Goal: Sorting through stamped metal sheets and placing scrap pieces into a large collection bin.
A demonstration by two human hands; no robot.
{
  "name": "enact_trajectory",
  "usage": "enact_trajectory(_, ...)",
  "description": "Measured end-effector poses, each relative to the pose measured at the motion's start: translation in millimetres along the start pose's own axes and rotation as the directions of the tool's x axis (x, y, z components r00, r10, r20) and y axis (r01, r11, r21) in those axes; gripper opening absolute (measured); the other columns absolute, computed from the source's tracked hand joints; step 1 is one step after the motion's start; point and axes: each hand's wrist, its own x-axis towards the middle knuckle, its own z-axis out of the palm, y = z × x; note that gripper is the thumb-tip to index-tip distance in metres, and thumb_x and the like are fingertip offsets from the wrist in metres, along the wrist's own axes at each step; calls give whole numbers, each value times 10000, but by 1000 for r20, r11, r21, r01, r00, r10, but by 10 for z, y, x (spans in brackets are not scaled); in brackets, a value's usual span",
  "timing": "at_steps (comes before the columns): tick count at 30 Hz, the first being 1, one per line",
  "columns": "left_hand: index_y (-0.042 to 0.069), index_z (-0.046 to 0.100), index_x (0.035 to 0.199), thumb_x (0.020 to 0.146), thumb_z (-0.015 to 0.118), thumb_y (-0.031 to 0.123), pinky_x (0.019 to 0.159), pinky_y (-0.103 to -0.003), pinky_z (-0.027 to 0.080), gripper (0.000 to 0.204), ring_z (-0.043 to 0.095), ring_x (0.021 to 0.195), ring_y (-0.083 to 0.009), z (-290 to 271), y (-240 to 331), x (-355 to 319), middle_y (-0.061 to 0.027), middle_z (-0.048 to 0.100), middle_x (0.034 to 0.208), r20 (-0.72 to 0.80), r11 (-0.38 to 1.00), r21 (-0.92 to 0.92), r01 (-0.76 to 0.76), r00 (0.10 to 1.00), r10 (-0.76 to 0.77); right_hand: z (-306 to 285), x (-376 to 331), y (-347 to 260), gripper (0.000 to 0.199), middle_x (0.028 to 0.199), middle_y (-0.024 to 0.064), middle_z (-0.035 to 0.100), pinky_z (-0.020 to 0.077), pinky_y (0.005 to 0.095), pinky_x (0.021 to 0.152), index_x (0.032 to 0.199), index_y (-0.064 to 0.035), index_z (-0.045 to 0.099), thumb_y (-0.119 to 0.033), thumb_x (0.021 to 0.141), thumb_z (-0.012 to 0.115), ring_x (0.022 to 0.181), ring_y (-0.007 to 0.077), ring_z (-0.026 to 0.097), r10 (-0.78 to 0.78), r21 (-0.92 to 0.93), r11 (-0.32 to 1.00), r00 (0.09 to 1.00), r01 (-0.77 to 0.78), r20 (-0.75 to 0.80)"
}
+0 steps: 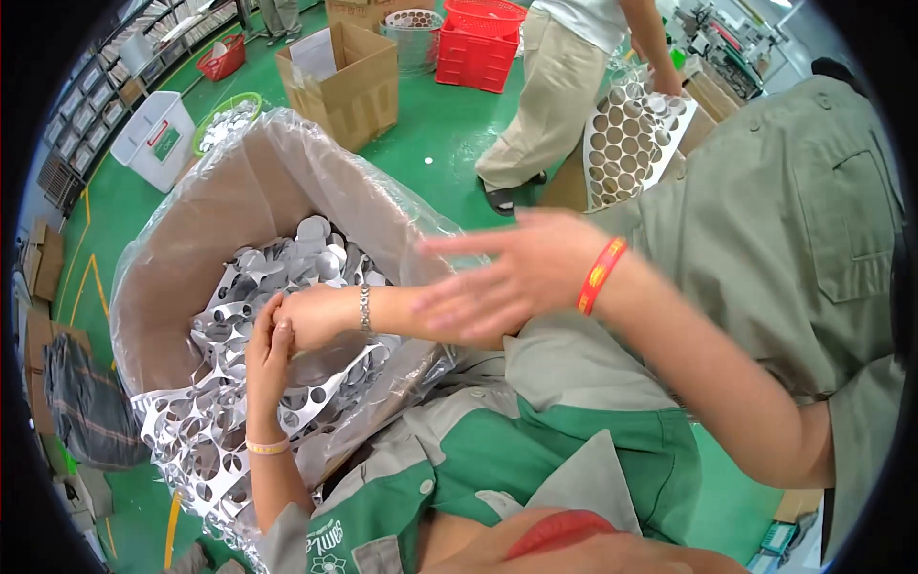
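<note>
My left hand, with a thin pale band at the wrist, is closed and meets my right hand above a large bin. My right hand wears a silver bracelet and is bent shut, its fingertips hidden at my left hand. What they hold, if anything, I cannot make out. Below them lie silver discs and punched scrap sheets full of round holes, some hanging over the bin's near side. A clear plastic liner covers the bin's walls. From the right, another person's blurred hand reaches across my right forearm.
That person's grey-green clothing fills the right side. Behind, someone in light trousers stands by a punched sheet. Across the green floor are a cardboard box, red crates, a white bin and a green basket.
</note>
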Motion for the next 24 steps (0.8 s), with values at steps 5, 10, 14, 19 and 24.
enact_trajectory(5, 12, 420, 1202, 870, 445, 265, 808, -266, 398, 418, 508, 935, -160, -169, -314, -201, -121, 543, 1042, -59, 991, 116, 60, 997, -53, 298, 358, -262, 882, 1418, 59, -101, -15, 384, 1060, 1353, -168, -52, -358, 750, 563, 1296, 205, -133, -249, 65, 966, 968, 251, -40)
enact_trajectory(10, 23, 383, 1224, 847, 467, 273, 798, -307, 408, 460, 540, 913, -232, -4, -348, -169, -194, 555, 995, -29, 959, 282, 24, 999, -17, -246, 435, 303, 814, 1351, 307, -106, -37, 410, 1013, 1352, -45, -38, -433, 792, 408, 1280, 360, -121, -1, -968, 250, 999, -36, -38)
enact_trajectory(14, 33, 357, 1246, 844, 462, 232, 806, -312, 406, 460, 538, 934, -238, 26, -298, -90, -189, 550, 1028, -16, 983, 183, 23, 1000, -21, -352, 516, 387, 799, 1379, 249, -85, -44, 415, 1012, 1354, -55, -19, -402, 798, 436, 1291, 325, -83, -86, -955, 293, 994, -43, -71)
enact_trajectory(19, 46, 356, 1251, 841, 459, 219, 795, -311, 408, 457, 545, 927, -247, -312, -364, -392, -185, 557, 1024, -133, 953, 272, 131, 986, -98, 11, 2040, -486, 304, 864, 168, 344, 275, 397, 698, 901, -63, 371, -269, 716, 497, 839, 297, 346, 128, 588, 779, 862, 218, -490)
enact_trajectory(24, 42, 347, 1252, 840, 457, 212, 768, -317, 422, 459, 562, 889, -254, -96, -345, -158, -191, 572, 987, -33, 957, 288, 25, 999, -16, 327, 2932, -572, 134, 675, 108, 586, 452, 399, 571, 705, -70, 579, -185, 667, 522, 674, 289, 574, 306, 943, 0, 898, 333, -317)
